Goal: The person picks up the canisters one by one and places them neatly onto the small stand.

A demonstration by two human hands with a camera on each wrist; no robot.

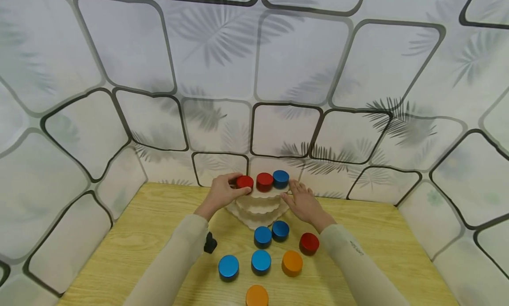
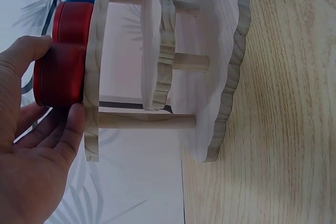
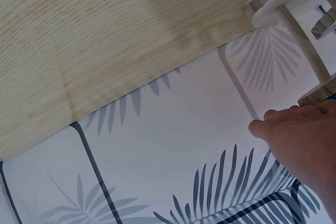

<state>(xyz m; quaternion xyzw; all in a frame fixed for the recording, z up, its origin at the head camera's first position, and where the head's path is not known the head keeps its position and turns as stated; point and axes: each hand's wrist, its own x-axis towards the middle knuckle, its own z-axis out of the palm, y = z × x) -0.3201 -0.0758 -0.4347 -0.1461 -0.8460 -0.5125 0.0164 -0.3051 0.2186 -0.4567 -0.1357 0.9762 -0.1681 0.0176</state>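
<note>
A three-tier wooden stand (image 1: 256,218) with scalloped edges rises at the back of the table. On its top tier (image 2: 93,129) sit two red round tins and a blue one (image 1: 280,179) in a row. My left hand (image 1: 222,193) grips the leftmost red tin (image 2: 60,74), thumb on one side and fingers on the other. Beside that tin is the second red tin (image 1: 264,181). My right hand (image 1: 305,203) lies at the right edge of the top tier with fingers extended, near the blue tin. In the right wrist view its fingertips overlap the tier's edge.
In front of the stand, several blue tins (image 1: 261,261), two orange tins (image 1: 292,262) and a red tin (image 1: 309,243) stand on the wooden table (image 1: 151,235). A small black object (image 1: 210,243) lies by the left sleeve. Patterned panels (image 1: 286,129) rise behind and at both sides.
</note>
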